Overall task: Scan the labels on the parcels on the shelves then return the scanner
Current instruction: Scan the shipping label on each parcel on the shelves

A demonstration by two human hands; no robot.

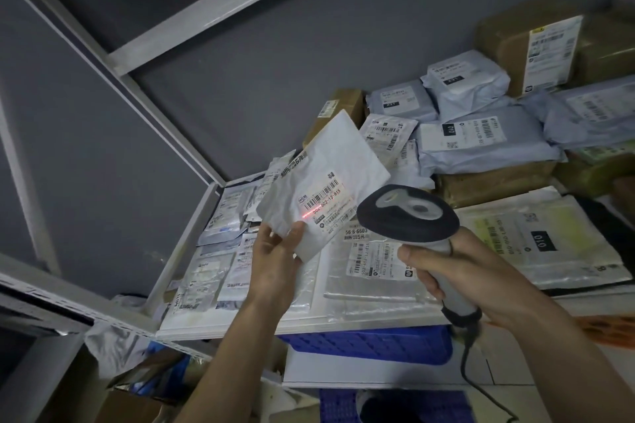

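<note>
My left hand [278, 257] pinches the lower corner of a white flat parcel [330, 161] and holds it tilted above the shelf. A red scan line falls on its barcode label [326, 199], just above my thumb. In my right hand [457, 271] I grip the handle of a grey and black barcode scanner [409, 213], its head pointing at that label. The scanner's black cable [470, 367] hangs down from the handle.
The white shelf [192, 244] carries several flat labelled mailers [378, 268] at the front, and grey bags [481, 141] and brown boxes [525, 48] stacked at the back right. Metal uprights [113, 58] run at the left. Blue crates [371, 343] sit below the shelf.
</note>
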